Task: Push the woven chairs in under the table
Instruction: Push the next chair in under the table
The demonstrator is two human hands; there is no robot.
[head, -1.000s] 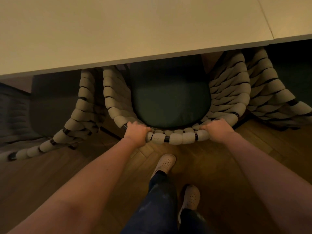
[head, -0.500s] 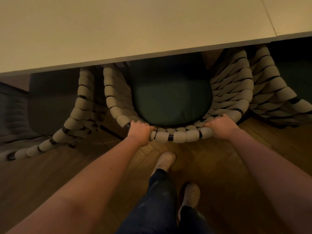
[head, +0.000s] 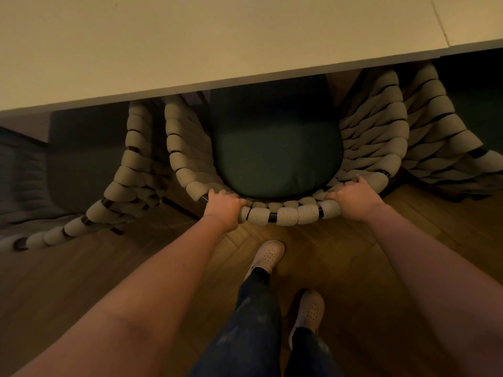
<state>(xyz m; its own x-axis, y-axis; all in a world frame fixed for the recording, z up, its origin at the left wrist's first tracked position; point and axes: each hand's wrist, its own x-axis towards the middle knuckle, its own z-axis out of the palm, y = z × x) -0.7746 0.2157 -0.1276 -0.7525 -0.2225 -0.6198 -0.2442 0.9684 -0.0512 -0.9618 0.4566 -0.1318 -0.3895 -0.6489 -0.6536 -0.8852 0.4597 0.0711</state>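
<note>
A woven chair (head: 288,214) with thick beige rope wrapping and a dark green seat cushion (head: 277,161) stands in front of me, its front part hidden under the pale table top (head: 190,42). My left hand (head: 224,208) grips the curved back rail on its left side. My right hand (head: 353,198) grips the same rail on its right side. A second woven chair (head: 119,183) stands at the left, partly under the table, and a third woven chair (head: 441,148) is at the right.
The wooden floor (head: 95,273) spreads below the chairs. My two feet in light perforated shoes (head: 268,254) stand just behind the middle chair's back rail. The table edge runs diagonally across the top of the view.
The middle chair has slid forward, farther under the table, with both hands still on its back rail. More of the green cushion is covered by the table top.
</note>
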